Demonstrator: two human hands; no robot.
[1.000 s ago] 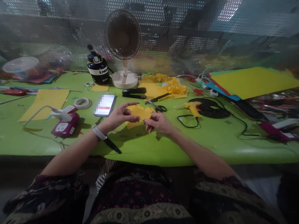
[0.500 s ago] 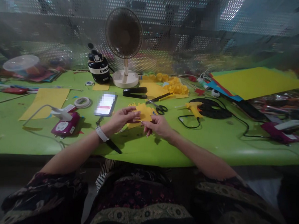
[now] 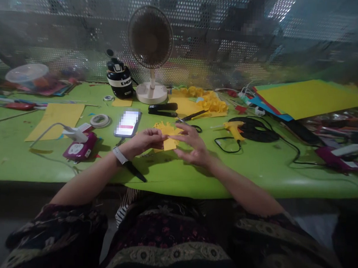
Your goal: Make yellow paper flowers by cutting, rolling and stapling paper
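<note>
My left hand (image 3: 147, 142) pinches a small piece of yellow paper (image 3: 170, 144) between thumb and fingers. To its right is my right hand (image 3: 194, 145), fingers spread apart, with the fingertips at the paper's edge; whether they touch it I cannot tell. Just behind the held piece lie yellow fringed paper cuttings (image 3: 164, 126) on the green table. A pair of scissors (image 3: 197, 129) is partly hidden behind my right hand. Left of my left hand lies a phone (image 3: 127, 123) with its screen lit.
Further back stand a black stapler (image 3: 162, 109), a fan (image 3: 151, 94) and a dark bottle (image 3: 119, 80). A yellow glue gun (image 3: 235, 129) with a cord lies to the right. Left are a tape roll (image 3: 100, 121) and a purple power adapter (image 3: 80, 147). Coloured sheets (image 3: 311, 98) are stacked back right.
My right hand has let go of the yellow paper, and its fingers have spread. The piece in my left hand has tilted and moved slightly down and left.
</note>
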